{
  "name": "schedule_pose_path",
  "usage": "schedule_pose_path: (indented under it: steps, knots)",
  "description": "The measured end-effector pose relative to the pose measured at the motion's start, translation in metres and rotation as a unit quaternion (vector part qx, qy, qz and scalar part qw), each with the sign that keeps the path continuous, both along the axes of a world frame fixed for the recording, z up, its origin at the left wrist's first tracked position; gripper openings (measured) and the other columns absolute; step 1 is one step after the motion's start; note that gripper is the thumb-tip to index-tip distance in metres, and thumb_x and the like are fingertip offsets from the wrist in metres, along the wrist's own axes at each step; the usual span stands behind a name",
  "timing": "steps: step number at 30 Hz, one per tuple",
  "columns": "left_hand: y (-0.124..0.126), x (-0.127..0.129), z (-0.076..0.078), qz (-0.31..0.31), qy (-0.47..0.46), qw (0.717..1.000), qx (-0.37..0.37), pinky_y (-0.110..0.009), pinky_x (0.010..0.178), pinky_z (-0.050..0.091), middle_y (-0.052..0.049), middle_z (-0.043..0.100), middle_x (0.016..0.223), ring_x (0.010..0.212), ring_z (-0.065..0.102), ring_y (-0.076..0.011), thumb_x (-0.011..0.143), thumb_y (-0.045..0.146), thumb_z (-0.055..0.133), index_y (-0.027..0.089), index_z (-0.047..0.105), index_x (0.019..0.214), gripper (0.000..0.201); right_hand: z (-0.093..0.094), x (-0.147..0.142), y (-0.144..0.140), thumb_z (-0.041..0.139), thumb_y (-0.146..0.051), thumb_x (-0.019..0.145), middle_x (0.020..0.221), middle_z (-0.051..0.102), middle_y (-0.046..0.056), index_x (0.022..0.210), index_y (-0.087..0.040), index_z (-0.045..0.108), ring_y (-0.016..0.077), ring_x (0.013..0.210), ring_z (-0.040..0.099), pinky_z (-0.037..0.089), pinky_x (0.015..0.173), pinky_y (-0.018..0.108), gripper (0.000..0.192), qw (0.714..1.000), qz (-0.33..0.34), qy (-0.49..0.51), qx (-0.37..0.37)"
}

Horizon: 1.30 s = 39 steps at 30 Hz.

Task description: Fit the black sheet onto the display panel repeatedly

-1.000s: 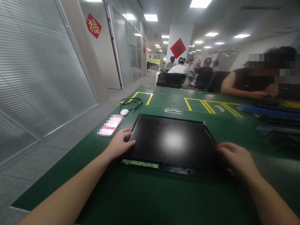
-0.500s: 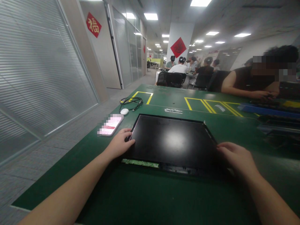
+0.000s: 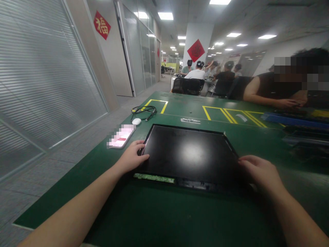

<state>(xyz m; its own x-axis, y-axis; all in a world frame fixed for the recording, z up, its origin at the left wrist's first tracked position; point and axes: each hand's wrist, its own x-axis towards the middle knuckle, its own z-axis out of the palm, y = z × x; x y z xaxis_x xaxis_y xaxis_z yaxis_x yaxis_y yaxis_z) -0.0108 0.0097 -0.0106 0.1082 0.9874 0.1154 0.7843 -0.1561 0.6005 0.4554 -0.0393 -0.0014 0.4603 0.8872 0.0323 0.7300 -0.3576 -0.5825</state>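
Screen (image 3: 189,154), a flat black panel with a glossy face that reflects a ceiling light, lies face up on the green table (image 3: 159,212). A narrow green circuit strip (image 3: 153,178) runs along its near edge. The left hand (image 3: 131,158) lies flat on the screen's near left corner, fingers spread and not curled around anything. The right hand (image 3: 260,173) rests on the screen's right edge, fingers loosely bent over it; whether it clamps the edge I cannot tell. Left of the screen lies a phone (image 3: 121,136), beyond that a white mouse (image 3: 136,121) and a black cable (image 3: 144,110). Right of the screen, another person's arm (image 3: 267,101) rests on the table. Since half a second ago, nothing has shifted: both hands and the screen keep their places.
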Motion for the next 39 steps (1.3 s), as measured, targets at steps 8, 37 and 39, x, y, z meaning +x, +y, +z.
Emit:
schedule_pose_path:
  steps: [8,37,39]
  knots:
    - [-0.0035,0.0050,0.0031,-0.006,0.017,1.000,0.015,-0.047,0.108,0.039,-0.017,0.055,0.135,0.124,0.053,-0.0381,0.069,0.045,0.063,0.015,0.072,0.101,0.045,0.0024,-0.0004,0.0000,0.058,-0.043,0.070,0.080,0.074,0.007,0.081,-0.024,0.074,0.0287,0.080,0.067,0.047,0.067,0.038,0.027,1.000,-0.007,-0.005,-0.012]
    - [-0.0012,0.0023,-0.0017,-0.043,0.079,0.995,0.049,-0.050,0.105,0.042,-0.021,0.056,0.132,0.121,0.055,-0.0374,0.076,0.050,0.059,0.011,0.070,0.103,0.049,0.0009,0.0037,-0.0002,0.057,-0.044,0.070,0.079,0.075,0.007,0.080,-0.025,0.075,0.0287,0.076,0.068,0.049,0.065,0.038,0.028,1.000,0.013,-0.018,0.005]
    - [-0.0012,0.0026,-0.0013,-0.043,0.080,0.995,0.046,-0.049,0.105,0.042,-0.021,0.055,0.132,0.122,0.054,-0.0374,0.076,0.050,0.059,0.010,0.070,0.104,0.050,0.0011,0.0039,0.0004,0.057,-0.044,0.070,0.080,0.075,0.007,0.080,-0.025,0.075,0.0290,0.078,0.068,0.049,0.066,0.038,0.027,1.000,0.011,-0.022,-0.001]
